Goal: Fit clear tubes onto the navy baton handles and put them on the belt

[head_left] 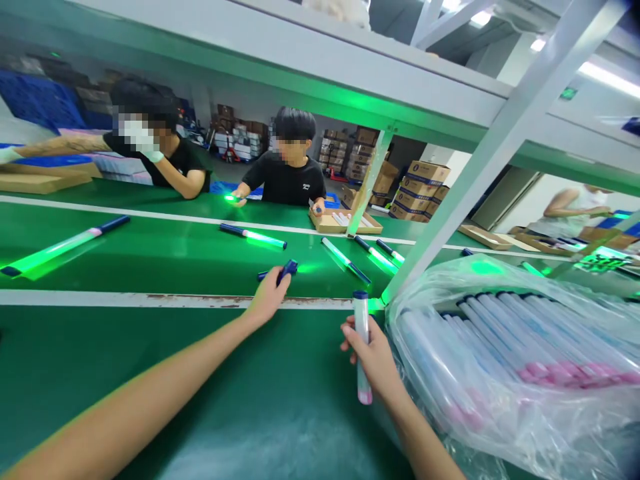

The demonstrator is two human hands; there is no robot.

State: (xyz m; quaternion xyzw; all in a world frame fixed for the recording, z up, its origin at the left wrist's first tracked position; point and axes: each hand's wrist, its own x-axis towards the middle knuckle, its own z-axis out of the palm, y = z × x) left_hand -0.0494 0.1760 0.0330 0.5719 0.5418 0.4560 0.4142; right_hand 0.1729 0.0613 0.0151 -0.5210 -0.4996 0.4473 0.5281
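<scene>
My left hand (pixel 269 298) is closed around a dark blue light-stick handle (pixel 287 271), just above the green belt. Green light spills to the right of that handle, and another dark blue end (pixel 262 275) shows behind my fingers. In my right hand (pixel 373 350) a clear, unlit tube (pixel 361 320) stands nearly upright, with a dark blue cap on top and a pink lower end. Beyond my hands, lit green light sticks lie on the belt: one light stick (pixel 260 238) ahead, another light stick (pixel 343 259) to the right.
An open plastic bag (pixel 425 393) full of clear tubes (pixel 525 333) sits at the right. Beside it a slanted white post (pixel 460 147) rises to an overhead shelf (pixel 300 50). One long lit stick (pixel 55 250) lies far left. Two co-workers sit across the belt near a cardboard tray (pixel 325 223).
</scene>
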